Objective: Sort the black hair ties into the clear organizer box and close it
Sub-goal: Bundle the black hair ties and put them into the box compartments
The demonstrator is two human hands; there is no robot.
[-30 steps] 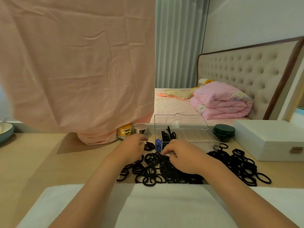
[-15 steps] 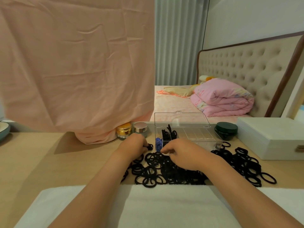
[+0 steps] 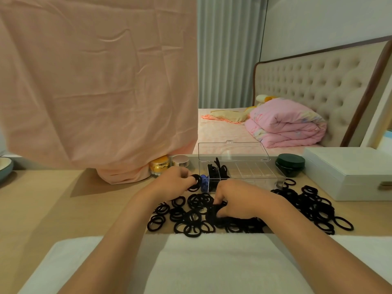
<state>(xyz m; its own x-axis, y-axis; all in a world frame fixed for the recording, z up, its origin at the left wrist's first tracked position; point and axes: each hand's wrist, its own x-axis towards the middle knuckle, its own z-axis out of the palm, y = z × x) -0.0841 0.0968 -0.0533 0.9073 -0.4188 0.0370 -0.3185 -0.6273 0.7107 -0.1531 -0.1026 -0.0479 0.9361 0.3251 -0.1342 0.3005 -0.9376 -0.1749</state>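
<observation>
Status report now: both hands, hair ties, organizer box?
Left hand holds ties; right hand in hair ties. Organizer box open, mostly empty. Nothing in the way.

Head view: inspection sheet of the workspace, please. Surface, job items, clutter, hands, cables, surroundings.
Surface: wooden table, white towel along its near edge.
Job's things: clear organizer box with lid up, few ties inside; loose hair ties piled in front.
Clutter: gold jar, silver jar, dark green case, white box, bowl.
Grippers: left hand holds ties near the box; right hand picks in the pile.
Cables: nothing seen.
Surroundings: pink cloth, bed, curtain.
</observation>
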